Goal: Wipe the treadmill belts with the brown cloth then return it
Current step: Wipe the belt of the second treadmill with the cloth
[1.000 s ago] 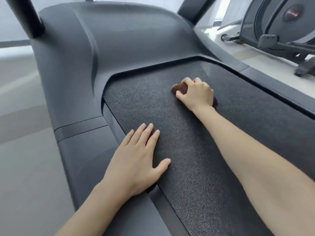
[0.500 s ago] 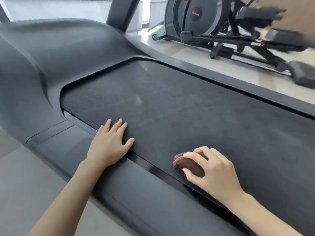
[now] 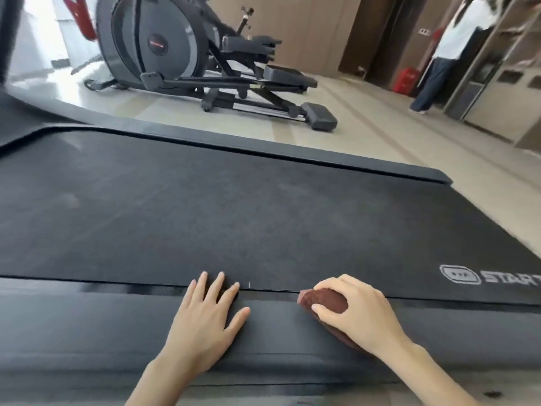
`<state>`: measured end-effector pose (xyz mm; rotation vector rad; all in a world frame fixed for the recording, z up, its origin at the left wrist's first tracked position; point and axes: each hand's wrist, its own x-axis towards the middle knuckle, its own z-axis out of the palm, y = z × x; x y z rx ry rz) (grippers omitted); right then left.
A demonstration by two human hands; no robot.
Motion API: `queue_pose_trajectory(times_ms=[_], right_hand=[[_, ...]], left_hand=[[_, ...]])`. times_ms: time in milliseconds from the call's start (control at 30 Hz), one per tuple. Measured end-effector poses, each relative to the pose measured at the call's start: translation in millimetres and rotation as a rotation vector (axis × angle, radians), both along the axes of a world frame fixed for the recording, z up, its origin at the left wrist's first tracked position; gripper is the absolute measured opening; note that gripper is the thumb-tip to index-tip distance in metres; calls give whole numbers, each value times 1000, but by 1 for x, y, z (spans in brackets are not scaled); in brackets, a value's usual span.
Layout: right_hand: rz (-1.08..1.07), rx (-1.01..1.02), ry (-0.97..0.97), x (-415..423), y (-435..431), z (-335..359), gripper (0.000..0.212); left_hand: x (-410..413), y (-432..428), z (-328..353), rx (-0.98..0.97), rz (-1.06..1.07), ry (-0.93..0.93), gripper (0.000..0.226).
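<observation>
Two hands parked on the treadmill's near edge

Right hand (image 3: 355,313) fingers curl round the brown cloth (image 3: 326,301), bunched on the side rail (image 3: 87,323) right at the belt (image 3: 234,215) edge. Left hand (image 3: 205,315) lies flat, fingers spread, holding nothing, tips just over the belt. An elliptical (image 3: 181,54) sits behind.

Brown cloth (image 3: 325,300) mostly hidden under right hand (image 3: 357,315) — belt logo (image 3: 491,278) cut by right edge, far person (image 3: 448,51) blurred.

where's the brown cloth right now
In the head view, the brown cloth sits low and right of centre, bunched under the right hand on the treadmill's near side rail, beside the belt edge.
</observation>
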<state>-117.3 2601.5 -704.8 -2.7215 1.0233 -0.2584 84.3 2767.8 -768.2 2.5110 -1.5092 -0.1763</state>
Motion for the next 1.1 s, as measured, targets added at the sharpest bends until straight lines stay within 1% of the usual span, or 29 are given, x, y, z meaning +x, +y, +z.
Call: queue_pose_trajectory(times_ms=[67,133,333,467,567,667,733,800,900,1000,1100], right_hand=[[-81,20,4,-35,-4,7,27],[-161,10,6,-64,-10,13,26],[-381,-52,-85,-143,-28,24,31],[-494,-57,-88,-209,-40,22,32],[-604,-69,-110,-260,-49,19,32],[-688,-58,-125,-307,-63,20,31],[-710,-41,-121,-333,-75,30,31],[-726,-26,-112,-353,-87,51,31],[-736,-4,-96,-373,-97,104,30],[-764,-20,-93,-386,-100,177,28],[-806,-17,-95,-395,-97,259,26]], left_hand=[[-26,-22,5,-38,-120,37,69],[-50,-44,14,-72,-234,74,58],[-131,-113,40,-168,-496,76,53],[-191,-154,56,-174,-640,35,49],[-233,-181,63,-220,-739,-33,46],[-267,-210,77,-186,-783,-58,49],[-285,-226,94,-127,-791,-91,50],[-298,-240,121,-40,-803,-116,52],[-314,-254,178,41,-815,-137,53],[-332,-257,250,61,-824,-121,52],[-355,-259,329,49,-846,-64,51]])
